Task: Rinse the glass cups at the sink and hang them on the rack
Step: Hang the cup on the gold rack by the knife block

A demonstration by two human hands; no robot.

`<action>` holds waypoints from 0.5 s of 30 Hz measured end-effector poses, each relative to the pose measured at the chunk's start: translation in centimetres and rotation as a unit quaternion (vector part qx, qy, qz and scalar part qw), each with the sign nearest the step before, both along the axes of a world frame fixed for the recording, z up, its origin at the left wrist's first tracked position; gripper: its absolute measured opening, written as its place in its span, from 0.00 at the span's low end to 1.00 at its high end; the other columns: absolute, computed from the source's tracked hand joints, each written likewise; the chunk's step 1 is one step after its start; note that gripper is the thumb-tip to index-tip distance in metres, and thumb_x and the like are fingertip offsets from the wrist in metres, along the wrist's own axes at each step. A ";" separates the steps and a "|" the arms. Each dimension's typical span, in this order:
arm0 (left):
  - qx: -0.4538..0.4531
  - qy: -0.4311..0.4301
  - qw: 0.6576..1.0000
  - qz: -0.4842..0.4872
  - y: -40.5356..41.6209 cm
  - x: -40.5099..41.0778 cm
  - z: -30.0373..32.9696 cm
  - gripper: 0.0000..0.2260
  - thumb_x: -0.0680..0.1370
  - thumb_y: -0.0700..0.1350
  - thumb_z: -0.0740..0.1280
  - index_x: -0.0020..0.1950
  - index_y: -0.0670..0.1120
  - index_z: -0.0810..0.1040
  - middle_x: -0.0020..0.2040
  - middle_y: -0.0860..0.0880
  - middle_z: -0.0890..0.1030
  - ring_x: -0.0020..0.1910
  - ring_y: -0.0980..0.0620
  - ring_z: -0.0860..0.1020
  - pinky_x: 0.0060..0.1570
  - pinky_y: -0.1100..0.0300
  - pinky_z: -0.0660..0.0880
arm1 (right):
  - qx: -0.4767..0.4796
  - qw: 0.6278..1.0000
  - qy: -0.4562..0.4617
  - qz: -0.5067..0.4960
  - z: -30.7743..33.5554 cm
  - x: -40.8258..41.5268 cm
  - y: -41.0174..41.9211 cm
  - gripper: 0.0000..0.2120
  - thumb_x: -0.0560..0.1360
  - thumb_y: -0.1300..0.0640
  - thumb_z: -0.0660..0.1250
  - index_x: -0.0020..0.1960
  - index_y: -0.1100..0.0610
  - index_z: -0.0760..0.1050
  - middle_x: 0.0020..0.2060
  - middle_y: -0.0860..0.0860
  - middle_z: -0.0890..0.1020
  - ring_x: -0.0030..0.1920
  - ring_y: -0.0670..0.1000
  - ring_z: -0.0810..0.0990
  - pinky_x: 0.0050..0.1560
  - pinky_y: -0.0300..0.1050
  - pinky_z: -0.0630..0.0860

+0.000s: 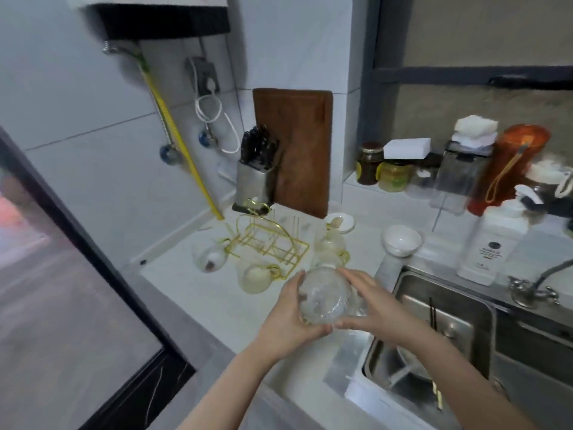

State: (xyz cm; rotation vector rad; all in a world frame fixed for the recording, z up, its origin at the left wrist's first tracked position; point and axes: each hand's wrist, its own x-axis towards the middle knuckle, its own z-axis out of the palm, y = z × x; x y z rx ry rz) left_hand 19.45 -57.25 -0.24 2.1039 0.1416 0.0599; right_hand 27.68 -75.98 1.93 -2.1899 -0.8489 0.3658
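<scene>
We held one glass cup [322, 297] between both hands, above the counter edge and just left of the sink [440, 330]. Our left hand [288, 318] was closed around the cup's left side and bottom, and our right hand [369, 302] was pressed on its right side with the fingers laid over the top. The cup seemed to lie tilted, with one end turned toward us, but the glass was clear and blurred, so we could not tell which end was the mouth.

The relation that mattered was the rack [269, 240]. The gold wire rack stood on the counter ahead of the hands and a little to the left, so the left hand was the nearer one. Two round glass cups, the far-left cup [209, 257] and the nearer cup [255, 279], hung at the near side of the rack, between it and our left hand. Another glass piece [330, 243] stood just beyond the held cup; we could not say what it was.

The sink lay to the right of the hands and lower. Inside it we saw dark chopsticks [432, 315] and something pale at the bottom, not clear. We saw no water running from the tap [533, 290]. A white bowl [401, 240] stood beyond the right hand, empty as far as we could see.

We judged that the cup was to go forward and left, onto a free prong.
</scene>
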 end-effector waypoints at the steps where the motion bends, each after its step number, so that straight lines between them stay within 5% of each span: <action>1: 0.002 -0.004 1.000 0.010 1.6 -0.2 0.1 0.49 0.66 0.51 0.78 0.78 0.49 0.52 0.74 0.54 0.60 0.66 0.57 0.69 0.62 0.67 0.68 | 0.005 1.000 0.004 0.006 0.0 0.1 1.8 0.45 0.67 0.47 0.76 0.76 0.46 0.53 0.71 0.43 0.61 0.70 0.40 0.61 0.66 0.28 0.57; 5: 0.004 -0.016 0.999 0.051 6.7 -1.1 0.9 0.48 0.68 0.46 0.78 0.78 0.49 0.50 0.71 0.59 0.59 0.64 0.61 0.66 0.59 0.71 0.63 | 0.015 1.000 0.009 0.017 0.6 0.2 7.7 0.46 0.66 0.49 0.77 0.76 0.48 0.54 0.71 0.42 0.63 0.69 0.40 0.62 0.68 0.35 0.59; 12: 0.001 -0.010 0.997 0.080 11.5 -0.7 0.9 0.53 0.67 0.48 0.79 0.79 0.52 0.44 0.73 0.53 0.58 0.69 0.57 0.65 0.69 0.58 0.68 | 0.004 0.999 0.006 0.049 0.4 1.7 13.6 0.45 0.66 0.47 0.77 0.75 0.49 0.57 0.72 0.44 0.66 0.71 0.45 0.64 0.71 0.45 0.64; 15: 0.003 -0.010 0.996 0.091 12.2 0.1 0.4 0.53 0.67 0.50 0.78 0.79 0.51 0.44 0.74 0.51 0.58 0.68 0.61 0.62 0.71 0.57 0.66 | -0.008 0.998 -0.002 0.068 0.0 2.9 14.7 0.44 0.67 0.48 0.77 0.76 0.49 0.57 0.71 0.45 0.66 0.70 0.45 0.65 0.70 0.41 0.64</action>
